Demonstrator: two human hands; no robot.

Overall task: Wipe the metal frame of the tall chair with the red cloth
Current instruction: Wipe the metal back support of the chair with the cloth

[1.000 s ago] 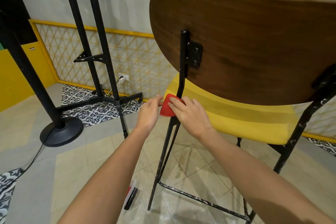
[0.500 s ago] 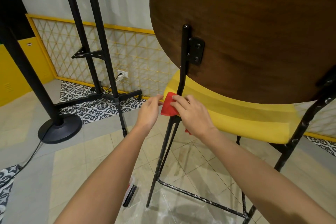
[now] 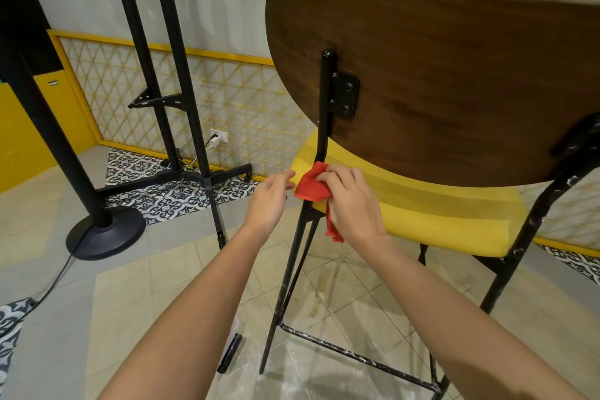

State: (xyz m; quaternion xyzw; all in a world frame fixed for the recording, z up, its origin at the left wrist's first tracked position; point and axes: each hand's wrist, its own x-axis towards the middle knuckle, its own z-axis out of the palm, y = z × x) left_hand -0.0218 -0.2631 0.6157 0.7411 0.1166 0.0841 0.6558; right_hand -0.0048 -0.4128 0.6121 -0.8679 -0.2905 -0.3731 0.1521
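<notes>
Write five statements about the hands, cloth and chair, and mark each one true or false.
1. The right hand holds the cloth against the frame. True.
2. The cloth is at the top of the post, above the bracket. False: it is below the bracket, at seat level.
3. The seat is yellow. True.
4. The left hand grips the cloth. False: it is beside the cloth with its fingers straight, holding nothing.
5. The backrest is bare metal. False: it is brown wood.
</notes>
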